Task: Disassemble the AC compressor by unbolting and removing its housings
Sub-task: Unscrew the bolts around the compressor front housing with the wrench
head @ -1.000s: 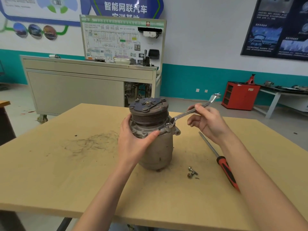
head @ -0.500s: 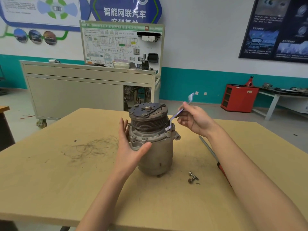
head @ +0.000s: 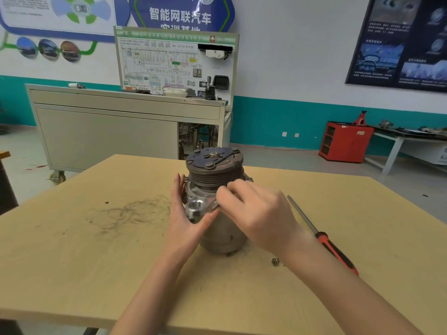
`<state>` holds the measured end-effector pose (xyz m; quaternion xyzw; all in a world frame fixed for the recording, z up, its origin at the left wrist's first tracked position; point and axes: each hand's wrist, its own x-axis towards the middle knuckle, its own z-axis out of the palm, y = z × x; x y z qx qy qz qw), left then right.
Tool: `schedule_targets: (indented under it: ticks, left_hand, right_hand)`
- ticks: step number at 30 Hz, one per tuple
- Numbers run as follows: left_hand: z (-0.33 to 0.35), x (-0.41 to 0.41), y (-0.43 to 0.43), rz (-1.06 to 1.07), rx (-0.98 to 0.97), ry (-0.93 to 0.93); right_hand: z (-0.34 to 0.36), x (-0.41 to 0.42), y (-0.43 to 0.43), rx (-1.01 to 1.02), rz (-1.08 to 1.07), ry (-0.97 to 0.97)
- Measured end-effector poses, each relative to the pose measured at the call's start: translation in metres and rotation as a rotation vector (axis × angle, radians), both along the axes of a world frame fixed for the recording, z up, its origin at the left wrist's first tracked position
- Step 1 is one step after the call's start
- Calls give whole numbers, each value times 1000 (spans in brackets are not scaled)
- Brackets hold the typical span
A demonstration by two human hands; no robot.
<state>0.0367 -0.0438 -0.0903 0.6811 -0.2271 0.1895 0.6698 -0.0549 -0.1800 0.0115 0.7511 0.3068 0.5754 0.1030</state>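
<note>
The AC compressor (head: 225,235) stands upright on the wooden table (head: 96,262), its dark pulley and clutch plate on top. My left hand (head: 185,221) lies flat against the compressor's left side, fingers straight, thumb across the front. My right hand (head: 261,213) grips a silver wrench (head: 200,207) in front of the housing flange. The wrench's ring end sticks out to the left, near my left thumb. Most of the wrench shaft is hidden under my right hand.
A red-handled screwdriver (head: 321,238) lies on the table to the right of the compressor. A loose bolt (head: 275,261) rests near my right forearm. Dark scuff marks cover the table to the left. A grey cabinet and a red cabinet stand behind.
My right hand has swung the wrench from the compressor's right rear side round to its front, ring end now pointing left. My left hand stays on the compressor's left side.
</note>
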Motion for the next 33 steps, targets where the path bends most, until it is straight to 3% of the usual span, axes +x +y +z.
schedule_targets:
  ticks: [6, 8, 9, 12, 14, 16, 18, 23, 25, 29, 31, 33]
  left_hand:
    - [9, 4, -8, 10, -152, 30]
    - [7, 2, -6, 18, -57, 1]
    - [6, 0, -4, 15, -8, -14]
    - [6, -5, 0, 9, 25, -7]
    - [10, -7, -2, 7, 30, -1]
    - [11, -8, -1, -4, 29, -2]
    - [10, -9, 0, -18, 30, -3]
    - [9, -9, 1, -30, 28, 3]
    - [10, -9, 2, -32, 32, 5]
    - [10, -9, 2, -24, 37, 14]
    - [10, -9, 2, -23, 33, 22]
    - [9, -8, 2, -20, 30, 17]
  right_hand:
    - [-21, 7, 5, -35, 16, -107]
    - [-26, 10, -10, 59, 153, -72]
    - [-28, 10, -21, 207, 278, 5]
    - [-29, 10, -51, 967, 677, 461]
    - [-25, 20, -70, 1303, 796, 767]
    - [-13, 38, -88, 1395, 839, 1043]
    - [2, 58, -97, 1359, 863, 1251]
    - [12, 86, -94, 1385, 892, 1493]
    - [13, 84, -90, 1460, 934, 1406]
    - [26, 59, -78, 1505, 910, 795]
    - [30, 37, -64, 1289, 747, 563]
    - [27, 16, -46, 878, 526, 313]
